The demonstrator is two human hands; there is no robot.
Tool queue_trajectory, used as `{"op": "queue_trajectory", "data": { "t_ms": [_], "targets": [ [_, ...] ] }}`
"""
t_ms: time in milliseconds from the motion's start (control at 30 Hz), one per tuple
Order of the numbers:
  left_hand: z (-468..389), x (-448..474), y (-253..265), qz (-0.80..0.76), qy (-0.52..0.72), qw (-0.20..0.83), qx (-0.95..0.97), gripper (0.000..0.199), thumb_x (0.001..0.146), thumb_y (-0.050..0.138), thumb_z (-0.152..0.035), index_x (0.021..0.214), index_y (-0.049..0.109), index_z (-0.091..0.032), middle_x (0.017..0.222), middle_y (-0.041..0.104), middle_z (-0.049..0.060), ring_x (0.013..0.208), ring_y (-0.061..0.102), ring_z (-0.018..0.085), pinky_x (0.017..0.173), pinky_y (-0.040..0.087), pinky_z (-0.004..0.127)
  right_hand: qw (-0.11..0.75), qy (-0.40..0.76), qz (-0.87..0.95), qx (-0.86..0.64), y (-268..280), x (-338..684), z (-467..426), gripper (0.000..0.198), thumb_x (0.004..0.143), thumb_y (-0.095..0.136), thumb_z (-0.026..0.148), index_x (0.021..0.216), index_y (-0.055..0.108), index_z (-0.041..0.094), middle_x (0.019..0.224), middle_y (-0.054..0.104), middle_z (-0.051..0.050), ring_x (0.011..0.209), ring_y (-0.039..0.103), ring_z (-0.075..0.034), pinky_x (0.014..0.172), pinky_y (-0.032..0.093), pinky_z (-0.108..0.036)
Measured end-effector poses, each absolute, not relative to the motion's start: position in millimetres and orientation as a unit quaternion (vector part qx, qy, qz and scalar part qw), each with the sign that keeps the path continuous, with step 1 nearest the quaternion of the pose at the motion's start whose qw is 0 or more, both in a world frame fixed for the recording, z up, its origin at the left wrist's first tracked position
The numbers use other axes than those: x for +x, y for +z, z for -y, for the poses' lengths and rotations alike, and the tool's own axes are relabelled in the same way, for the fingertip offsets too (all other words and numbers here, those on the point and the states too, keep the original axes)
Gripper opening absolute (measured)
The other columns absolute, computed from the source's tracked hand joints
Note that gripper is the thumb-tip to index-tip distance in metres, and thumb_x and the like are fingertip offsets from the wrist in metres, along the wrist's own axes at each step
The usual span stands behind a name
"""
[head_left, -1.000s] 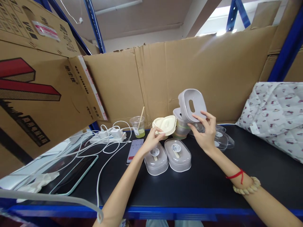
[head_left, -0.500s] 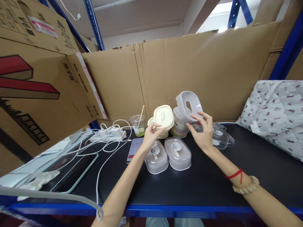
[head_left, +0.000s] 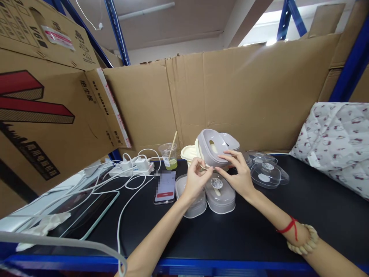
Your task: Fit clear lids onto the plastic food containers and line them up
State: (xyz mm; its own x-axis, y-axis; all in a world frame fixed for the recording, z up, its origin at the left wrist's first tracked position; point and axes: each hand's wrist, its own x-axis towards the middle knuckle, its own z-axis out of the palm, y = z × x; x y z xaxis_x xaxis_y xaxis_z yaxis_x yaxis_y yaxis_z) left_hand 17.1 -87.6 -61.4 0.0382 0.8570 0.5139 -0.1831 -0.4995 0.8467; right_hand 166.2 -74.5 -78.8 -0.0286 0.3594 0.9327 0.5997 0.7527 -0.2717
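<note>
My right hand (head_left: 236, 177) holds a grey oval plastic container (head_left: 211, 147), tilted, with an oval slot in its bottom. My left hand (head_left: 196, 181) grips a cream lid (head_left: 198, 151) that sits right behind the grey container; the two parts are pressed together at the centre of the table. Below my hands stand two closed grey boxes with clear lids and round stickers (head_left: 220, 191). A stack of cream and grey containers (head_left: 230, 141) rises behind.
Clear oval lids (head_left: 266, 173) lie to the right. A phone (head_left: 165, 187), a cup with green drink (head_left: 170, 156), a power strip with white cables (head_left: 131, 167) and a tablet (head_left: 86, 213) are on the left. Cardboard walls surround the black table (head_left: 259, 234); patterned cloth (head_left: 337, 142) lies at right.
My right hand brought the grey container down and left from the stack; my left hand lifted the cream lid toward it, and both now meet at the centre.
</note>
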Motion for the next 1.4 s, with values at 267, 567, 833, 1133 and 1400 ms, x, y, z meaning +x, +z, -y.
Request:
{"op": "queue_trajectory", "data": {
  "t_ms": [267,567,833,1133,1400],
  "targets": [
    [88,18,-59,-0.3,0.659,0.426,0.543,0.057,0.061,0.07,-0.053,0.069,0.025,-0.019,0.069,0.035,-0.005,0.064,0.042,0.006,0.062,0.045,0.019,0.594,-0.107,0.726,-0.329,-79,165,77,0.026,0.084,0.058,0.042,0.102,0.067,0.025,0.106,0.054,-0.007,0.089,0.059,-0.017,0.062,0.057,-0.027],
    [83,15,-58,-0.328,0.665,0.515,0.43,0.066,0.058,0.07,-0.053,0.102,0.031,-0.024,0.104,0.061,0.005,0.087,0.062,0.016,0.07,0.048,0.026,0.54,-0.059,0.775,-0.324,-86,163,76,0.026,0.086,0.057,0.042,0.104,0.067,0.026,0.109,0.055,-0.008,0.097,0.06,-0.02,0.069,0.058,-0.032],
    [74,6,-54,-0.345,0.651,0.512,0.442,0.047,0.056,0.062,-0.045,0.094,0.053,-0.017,0.093,0.064,0.004,0.09,0.06,0.02,0.069,0.048,0.027,0.572,-0.032,0.77,-0.28,-85,163,78,0.031,0.079,0.064,0.042,0.105,0.065,0.026,0.12,0.049,-0.01,0.107,0.057,-0.023,0.067,0.058,-0.03],
    [86,15,-54,-0.351,0.598,0.521,0.497,0.045,0.054,0.074,-0.046,0.081,0.064,-0.012,0.086,0.066,0.008,0.08,0.061,0.018,0.07,0.046,0.025,0.641,0.332,0.611,-0.325,-75,158,74,0.074,0.068,0.067,0.053,0.128,0.041,0.018,0.106,0.065,-0.013,0.085,0.067,-0.022,0.07,0.057,-0.034],
    [86,14,-55,-0.333,0.595,0.497,0.536,0.051,0.06,0.07,-0.051,0.094,0.063,-0.013,0.096,0.065,0.007,0.093,0.059,0.021,0.082,0.045,0.028,0.638,0.41,0.547,-0.354,-60,158,82,0.074,0.058,0.07,0.058,0.118,0.056,0.016,0.106,0.067,-0.011,0.091,0.065,-0.024,0.072,0.055,-0.035]
  ]
}}
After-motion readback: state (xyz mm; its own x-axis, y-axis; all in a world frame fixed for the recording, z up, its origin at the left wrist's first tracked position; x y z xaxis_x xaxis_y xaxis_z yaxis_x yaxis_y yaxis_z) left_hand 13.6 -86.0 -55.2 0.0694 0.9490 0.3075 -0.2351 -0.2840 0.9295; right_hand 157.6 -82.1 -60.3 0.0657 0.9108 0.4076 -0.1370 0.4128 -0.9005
